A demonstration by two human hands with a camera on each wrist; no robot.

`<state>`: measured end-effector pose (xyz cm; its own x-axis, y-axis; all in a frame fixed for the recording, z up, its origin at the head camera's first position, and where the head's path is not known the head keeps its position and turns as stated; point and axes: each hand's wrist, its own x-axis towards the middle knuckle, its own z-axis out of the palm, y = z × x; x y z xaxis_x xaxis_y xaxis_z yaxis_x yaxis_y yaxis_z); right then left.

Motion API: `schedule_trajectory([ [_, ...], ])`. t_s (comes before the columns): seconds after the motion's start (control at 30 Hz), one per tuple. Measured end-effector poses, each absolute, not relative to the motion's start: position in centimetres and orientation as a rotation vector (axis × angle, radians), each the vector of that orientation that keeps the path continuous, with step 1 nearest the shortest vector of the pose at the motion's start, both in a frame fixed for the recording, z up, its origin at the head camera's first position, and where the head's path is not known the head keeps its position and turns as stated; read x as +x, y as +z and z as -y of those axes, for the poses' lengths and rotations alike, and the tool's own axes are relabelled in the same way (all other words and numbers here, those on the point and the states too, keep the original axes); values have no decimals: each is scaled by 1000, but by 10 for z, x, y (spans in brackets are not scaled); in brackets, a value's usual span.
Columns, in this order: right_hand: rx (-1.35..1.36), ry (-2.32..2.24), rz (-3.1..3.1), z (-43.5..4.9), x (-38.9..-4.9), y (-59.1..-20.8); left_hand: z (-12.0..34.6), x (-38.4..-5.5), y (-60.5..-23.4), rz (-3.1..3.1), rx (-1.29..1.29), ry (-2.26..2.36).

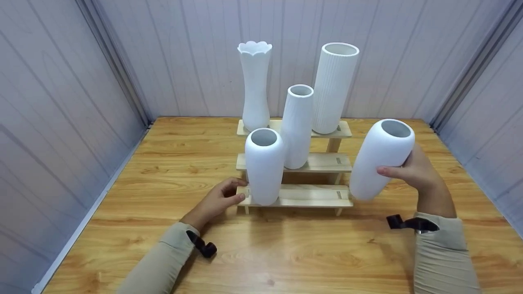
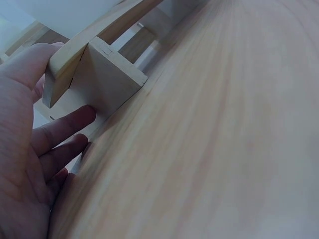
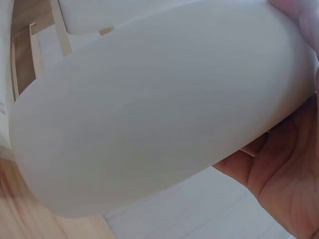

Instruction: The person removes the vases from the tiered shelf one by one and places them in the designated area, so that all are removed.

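In the head view, my right hand (image 1: 421,169) grips a smooth white vase (image 1: 378,163) round its upper right side. This vase tilts, its mouth leaning right, beside the right end of a three-step wooden stand (image 1: 314,196). It also fills most of the right wrist view. My left hand (image 1: 218,200) holds the left end of the stand's lowest board between thumb and index finger; the other fingers (image 2: 65,124) extend below the board, near the leg. A similar smooth vase (image 1: 265,171) stands upright on the lowest step, toward the left.
A tapered vase (image 1: 297,130) stands on the middle step. On the top step are a scallop-rimmed vase (image 1: 256,90) at left and a ribbed cylindrical vase (image 1: 333,94) at right. Pale panel walls (image 1: 204,61) enclose the wooden table (image 1: 286,253) behind and at both sides.
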<state>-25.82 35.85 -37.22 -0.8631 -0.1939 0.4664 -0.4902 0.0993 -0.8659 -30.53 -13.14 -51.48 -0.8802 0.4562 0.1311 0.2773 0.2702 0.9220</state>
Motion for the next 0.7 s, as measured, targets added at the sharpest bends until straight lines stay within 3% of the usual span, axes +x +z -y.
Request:
schedule_trajectory([
  [0.7, 541, 1784, 2141, -387, -261, -376, 130, -305, -515, -2403, 657, 1633],
])
